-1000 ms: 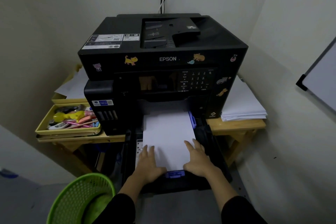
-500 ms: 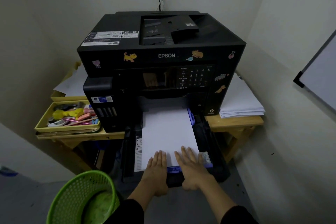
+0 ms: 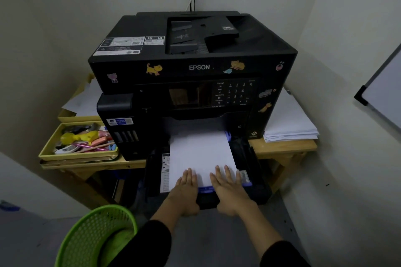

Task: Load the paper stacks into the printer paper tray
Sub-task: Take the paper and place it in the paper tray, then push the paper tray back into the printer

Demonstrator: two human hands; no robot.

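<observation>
A black Epson printer (image 3: 195, 67) stands on a wooden table. Its black paper tray (image 3: 253, 165) is pulled out at the front and holds a white paper stack (image 3: 200, 151). My left hand (image 3: 185, 188) and my right hand (image 3: 230, 186) lie flat, palms down, on the near end of the stack and over the tray's front edge, fingers stretched forward. A blue paper guide (image 3: 205, 189) shows between the two hands. Another white paper stack (image 3: 290, 123) lies on the table to the right of the printer.
A yellow box (image 3: 50, 147) of pens and small items sits left of the printer, with loose sheets (image 3: 84, 99) behind it. A green mesh basket (image 3: 93, 236) stands on the floor at lower left. Walls close in on both sides; a whiteboard (image 3: 384, 93) hangs on the right.
Both hands have slid back toward me along the paper, from the middle of the stack to its near end at the tray's front edge.
</observation>
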